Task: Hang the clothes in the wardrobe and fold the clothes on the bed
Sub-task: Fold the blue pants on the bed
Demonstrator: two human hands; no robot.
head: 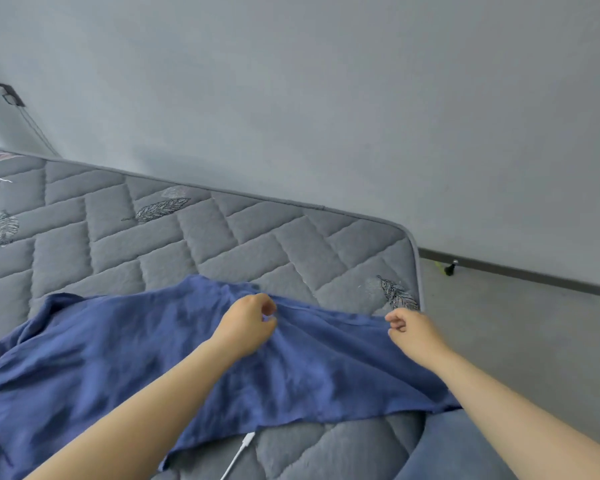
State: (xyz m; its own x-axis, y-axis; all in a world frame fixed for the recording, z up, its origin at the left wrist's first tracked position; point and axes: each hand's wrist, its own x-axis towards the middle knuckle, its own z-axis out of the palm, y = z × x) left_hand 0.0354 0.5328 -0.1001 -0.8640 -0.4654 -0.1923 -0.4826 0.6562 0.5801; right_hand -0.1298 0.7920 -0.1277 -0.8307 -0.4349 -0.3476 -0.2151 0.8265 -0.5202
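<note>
Room: plain pale grey wall (326, 98); grey floor (516, 334) to the right, met by a dark baseboard (520, 271). A small dark fitting (9, 94) is fixed to the wall at upper left, with thin cords running down from it. A small dark object (450, 268) stands on the floor close to the baseboard; what it is cannot be told.

Head view, items:

1. Bed (187, 244): bare grey quilted mattress, zigzag stitching, feather motifs (161, 209) sewn in. Its far right corner is rounded.

2. Blue garment (153, 358): thin, wrinkled cloth spread flat across the near part of the bed, one sleeve reaching left. Its right portion lies near the mattress corner.

3. Left hand (248, 323): over the garment's far edge, near the middle. Fingers curled, thumb and forefinger pinching a ridge of the cloth.

4. Right hand (413, 332): at the garment's far right corner. Fingers curled, pinching the cloth's edge. A raised crease runs between the two hands.

5. White cable (238, 455): lies on the mattress, its end just under the garment's near hem.

6. Blue fabric (465, 452): at the lower right, beside the mattress edge; nature unclear.
</note>
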